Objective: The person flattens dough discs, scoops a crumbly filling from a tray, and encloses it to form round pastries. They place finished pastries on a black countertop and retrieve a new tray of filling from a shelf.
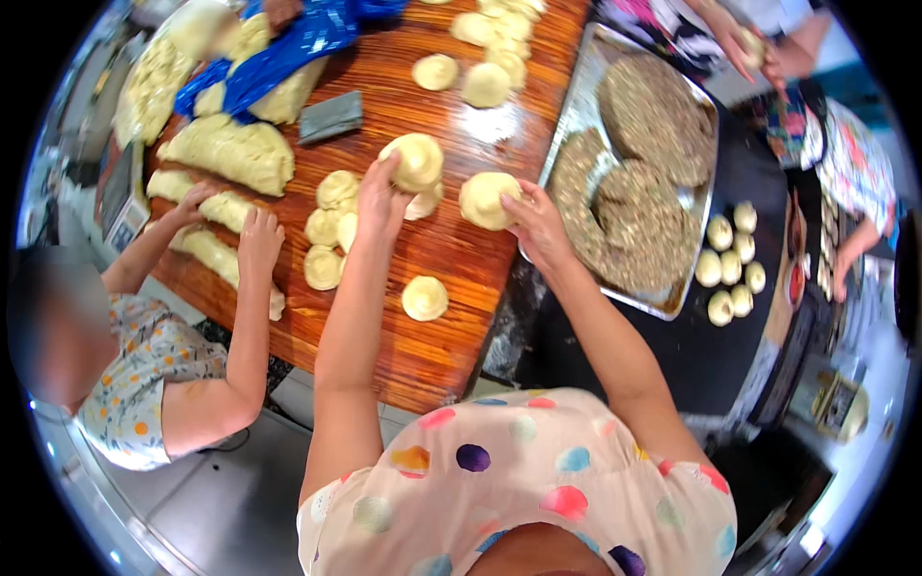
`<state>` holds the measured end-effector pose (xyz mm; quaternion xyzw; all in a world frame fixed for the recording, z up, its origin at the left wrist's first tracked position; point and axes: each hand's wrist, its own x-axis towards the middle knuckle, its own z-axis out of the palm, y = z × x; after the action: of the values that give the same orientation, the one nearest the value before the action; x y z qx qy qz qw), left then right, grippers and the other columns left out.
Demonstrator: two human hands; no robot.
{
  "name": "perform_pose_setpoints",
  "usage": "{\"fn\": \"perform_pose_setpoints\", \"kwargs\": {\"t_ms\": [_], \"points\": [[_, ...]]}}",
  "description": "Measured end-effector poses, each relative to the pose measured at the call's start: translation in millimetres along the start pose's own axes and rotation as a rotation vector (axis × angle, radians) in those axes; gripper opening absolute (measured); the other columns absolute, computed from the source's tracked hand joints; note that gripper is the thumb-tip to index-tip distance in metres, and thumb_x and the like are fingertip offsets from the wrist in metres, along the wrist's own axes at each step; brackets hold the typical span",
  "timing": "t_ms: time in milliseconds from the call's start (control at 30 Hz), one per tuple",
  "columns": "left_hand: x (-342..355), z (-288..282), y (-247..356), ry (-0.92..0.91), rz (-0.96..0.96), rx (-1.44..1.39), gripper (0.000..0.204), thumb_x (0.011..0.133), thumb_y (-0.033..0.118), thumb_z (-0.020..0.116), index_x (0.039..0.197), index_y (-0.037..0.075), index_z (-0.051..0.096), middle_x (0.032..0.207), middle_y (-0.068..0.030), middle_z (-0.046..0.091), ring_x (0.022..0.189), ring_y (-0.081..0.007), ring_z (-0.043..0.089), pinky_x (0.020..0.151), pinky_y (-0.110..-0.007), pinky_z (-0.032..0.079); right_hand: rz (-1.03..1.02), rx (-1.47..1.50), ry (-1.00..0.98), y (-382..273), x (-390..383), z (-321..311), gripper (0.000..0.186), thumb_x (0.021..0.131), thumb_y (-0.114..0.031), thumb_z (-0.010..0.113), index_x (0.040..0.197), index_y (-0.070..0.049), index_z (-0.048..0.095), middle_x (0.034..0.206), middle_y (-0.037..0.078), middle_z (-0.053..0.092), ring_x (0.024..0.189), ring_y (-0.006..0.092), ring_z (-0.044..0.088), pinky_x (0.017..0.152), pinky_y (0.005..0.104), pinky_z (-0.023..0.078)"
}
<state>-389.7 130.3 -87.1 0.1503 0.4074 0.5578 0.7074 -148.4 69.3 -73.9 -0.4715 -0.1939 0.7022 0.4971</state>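
Note:
Above the brown wooden table point(437, 360), my left hand point(382, 192) is closed on a round, pale yellow dough wrapper point(417, 161). My right hand point(540, 223) pinches a second dough wrapper point(488, 201) by its right edge, near the table's right side. Partly hidden behind the left hand's piece, another dough round point(424, 203) lies on the wood. Closer to me a single dough round point(424, 299) rests by itself. Left of my left forearm, several dough rounds point(323, 267) sit in a loose, overlapping group.
On the right, a metal tray point(663, 305) holds mounds of speckled brown filling point(648, 226). Several filled dough balls point(720, 232) stand beyond it on a black surface point(653, 355). At left, a co-worker's hands point(259, 235) press long dough rolls point(216, 259). A grey scraper point(330, 117) lies farther back.

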Motion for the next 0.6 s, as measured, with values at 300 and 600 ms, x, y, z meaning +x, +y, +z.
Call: {"fn": "perform_pose_setpoints", "kwargs": {"t_ms": [300, 600], "points": [[-132.7, 108.5, -141.9, -0.257, -0.666, 0.338, 0.042, 0.087, 0.015, 0.07, 0.122, 0.005, 0.049, 0.114, -0.0092, 0.062, 0.101, -0.02, 0.064, 0.087, -0.037, 0.055, 0.124, -0.157, 0.38, -68.1, -212.0, -246.0, 0.037, 0.089, -0.012, 0.066, 0.123, -0.001, 0.055, 0.114, 0.005, 0.063, 0.105, 0.0134, 0.061, 0.09, 0.0288, 0.049], [-138.4, 135.0, -294.1, -0.613, 0.118, 1.509, 0.041, 0.082, 0.019, 0.074, 0.114, 0.0, 0.057, 0.107, -0.0132, 0.059, 0.093, -0.0217, 0.062, 0.08, -0.033, 0.052, -0.154, -1.231, 1.09, -28.5, -212.3, -429.3, 0.045, 0.092, -0.04, 0.057, 0.115, -0.002, 0.063, 0.117, 0.017, 0.062, 0.109, 0.0322, 0.058, 0.096, 0.0395, 0.044]]}}
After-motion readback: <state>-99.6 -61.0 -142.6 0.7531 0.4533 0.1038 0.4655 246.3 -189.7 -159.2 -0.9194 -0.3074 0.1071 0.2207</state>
